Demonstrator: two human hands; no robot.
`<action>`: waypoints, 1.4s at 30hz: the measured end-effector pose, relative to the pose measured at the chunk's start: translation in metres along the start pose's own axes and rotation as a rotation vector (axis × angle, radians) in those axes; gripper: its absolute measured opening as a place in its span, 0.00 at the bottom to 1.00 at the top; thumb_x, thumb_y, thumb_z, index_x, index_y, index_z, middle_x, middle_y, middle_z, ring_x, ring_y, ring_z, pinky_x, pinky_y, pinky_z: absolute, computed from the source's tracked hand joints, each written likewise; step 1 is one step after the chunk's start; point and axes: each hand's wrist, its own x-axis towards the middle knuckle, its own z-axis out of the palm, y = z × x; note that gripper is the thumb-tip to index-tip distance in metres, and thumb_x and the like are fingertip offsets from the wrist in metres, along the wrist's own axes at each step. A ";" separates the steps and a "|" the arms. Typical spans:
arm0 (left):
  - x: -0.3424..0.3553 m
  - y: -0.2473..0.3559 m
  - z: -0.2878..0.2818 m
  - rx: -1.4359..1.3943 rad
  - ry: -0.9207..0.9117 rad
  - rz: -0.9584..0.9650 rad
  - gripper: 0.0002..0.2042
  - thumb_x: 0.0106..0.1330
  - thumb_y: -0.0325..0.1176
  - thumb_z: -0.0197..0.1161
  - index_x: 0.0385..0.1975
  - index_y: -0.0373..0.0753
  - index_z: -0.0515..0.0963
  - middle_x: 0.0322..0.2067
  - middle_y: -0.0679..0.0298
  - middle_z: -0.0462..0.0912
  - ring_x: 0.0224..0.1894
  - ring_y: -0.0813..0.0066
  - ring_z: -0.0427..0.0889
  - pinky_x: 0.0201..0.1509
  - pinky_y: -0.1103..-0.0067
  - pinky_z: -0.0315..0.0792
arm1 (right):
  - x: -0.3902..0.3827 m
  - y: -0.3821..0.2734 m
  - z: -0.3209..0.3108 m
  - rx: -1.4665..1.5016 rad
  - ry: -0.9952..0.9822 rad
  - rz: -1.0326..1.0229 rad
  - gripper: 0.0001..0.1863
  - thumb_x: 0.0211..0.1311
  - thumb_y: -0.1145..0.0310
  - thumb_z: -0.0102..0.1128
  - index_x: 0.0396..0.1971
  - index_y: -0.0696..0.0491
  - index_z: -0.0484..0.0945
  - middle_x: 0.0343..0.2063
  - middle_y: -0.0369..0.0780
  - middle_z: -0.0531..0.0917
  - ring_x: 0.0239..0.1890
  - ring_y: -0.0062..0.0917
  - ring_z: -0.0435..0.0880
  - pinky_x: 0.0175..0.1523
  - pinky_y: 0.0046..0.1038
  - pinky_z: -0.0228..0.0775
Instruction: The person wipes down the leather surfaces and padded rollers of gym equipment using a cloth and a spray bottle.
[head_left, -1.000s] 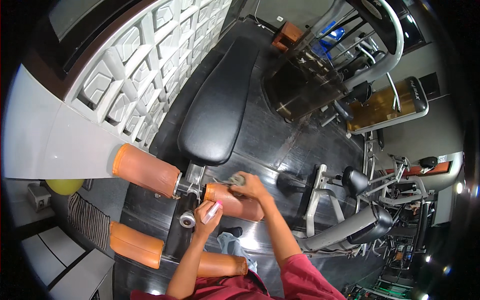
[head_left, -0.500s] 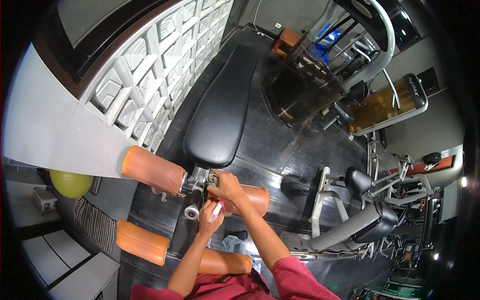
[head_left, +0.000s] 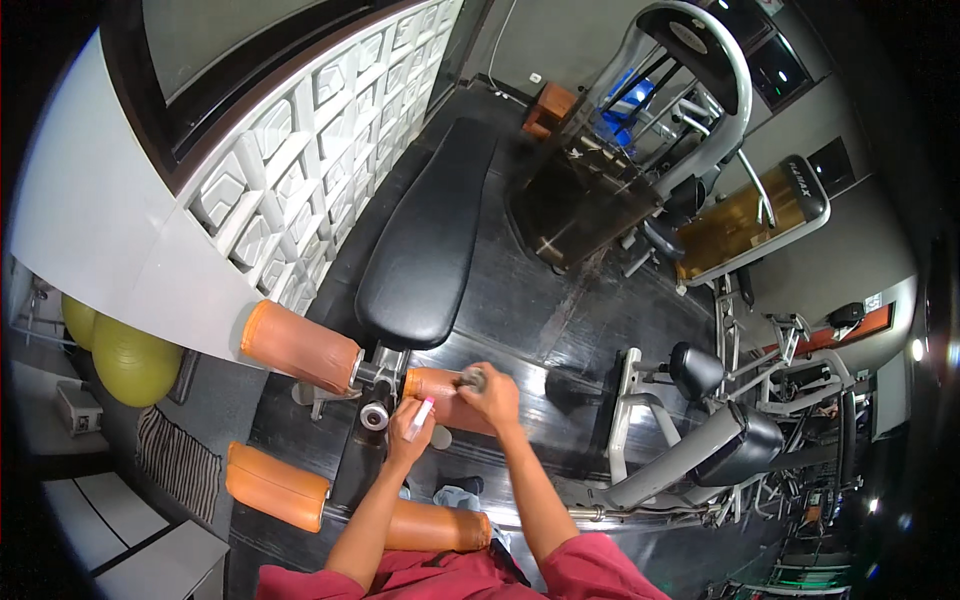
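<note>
The right hand (head_left: 493,402), curled round a crumpled grey cloth (head_left: 472,378), has moved away from the left hand (head_left: 403,430), outward over the brownish-orange cylindrical pad (head_left: 452,405). The left remains closed around a clear, pink-topped bottle (head_left: 419,417) by the pad's inner end.

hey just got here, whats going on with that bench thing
A person in a red top is at a padded gym bench. Their right hand holds a bunched greyish cloth at the brown padded roller just past the bench's near end. The left hand, beside that roller, grips a small, clear-looking bottle with a pink top. The matching roller on the left has no hand on it.
</note>
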 end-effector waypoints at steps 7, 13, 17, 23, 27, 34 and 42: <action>-0.001 -0.009 -0.003 0.065 -0.057 0.041 0.05 0.57 0.22 0.61 0.32 0.32 0.79 0.30 0.53 0.79 0.35 0.52 0.82 0.39 0.67 0.75 | 0.009 -0.023 0.041 0.171 -0.068 -0.234 0.24 0.46 0.64 0.73 0.46 0.51 0.79 0.38 0.47 0.85 0.46 0.48 0.81 0.54 0.44 0.74; 0.000 -0.006 -0.007 -0.020 -0.060 0.068 0.05 0.57 0.21 0.61 0.31 0.31 0.81 0.31 0.53 0.81 0.34 0.56 0.83 0.39 0.70 0.76 | -0.023 0.040 -0.018 -0.079 0.014 -0.109 0.24 0.43 0.65 0.74 0.45 0.49 0.82 0.39 0.44 0.87 0.43 0.44 0.84 0.52 0.41 0.76; 0.001 -0.005 -0.005 -0.049 -0.058 0.066 0.04 0.57 0.21 0.61 0.30 0.31 0.82 0.31 0.54 0.82 0.34 0.57 0.84 0.40 0.70 0.76 | -0.030 0.065 -0.022 0.079 0.164 0.054 0.21 0.41 0.64 0.76 0.41 0.48 0.84 0.37 0.44 0.87 0.41 0.42 0.85 0.50 0.40 0.77; 0.001 -0.009 -0.005 -0.037 -0.074 0.088 0.03 0.59 0.22 0.62 0.29 0.31 0.82 0.30 0.54 0.81 0.33 0.58 0.83 0.39 0.71 0.75 | -0.023 0.011 0.033 0.093 0.220 -0.020 0.27 0.43 0.64 0.76 0.47 0.50 0.81 0.34 0.46 0.87 0.41 0.44 0.85 0.49 0.41 0.76; 0.002 -0.007 -0.003 -0.059 -0.085 0.065 0.03 0.59 0.22 0.63 0.30 0.31 0.82 0.31 0.55 0.81 0.34 0.59 0.83 0.40 0.72 0.75 | -0.029 0.017 0.037 0.153 0.229 -0.178 0.25 0.43 0.66 0.75 0.46 0.49 0.81 0.35 0.46 0.86 0.45 0.44 0.83 0.52 0.40 0.73; 0.001 -0.011 -0.008 -0.092 -0.070 0.041 0.03 0.59 0.21 0.63 0.31 0.32 0.83 0.32 0.55 0.83 0.36 0.60 0.84 0.42 0.72 0.76 | -0.052 0.070 -0.021 0.251 0.315 0.201 0.21 0.48 0.63 0.72 0.44 0.52 0.81 0.35 0.46 0.87 0.41 0.42 0.86 0.50 0.38 0.76; 0.000 -0.007 -0.004 -0.107 -0.074 0.021 0.03 0.60 0.23 0.62 0.30 0.32 0.82 0.31 0.56 0.82 0.36 0.62 0.83 0.42 0.73 0.75 | -0.059 0.049 0.010 0.128 0.526 0.255 0.20 0.49 0.66 0.71 0.44 0.52 0.80 0.36 0.46 0.86 0.41 0.43 0.84 0.49 0.38 0.74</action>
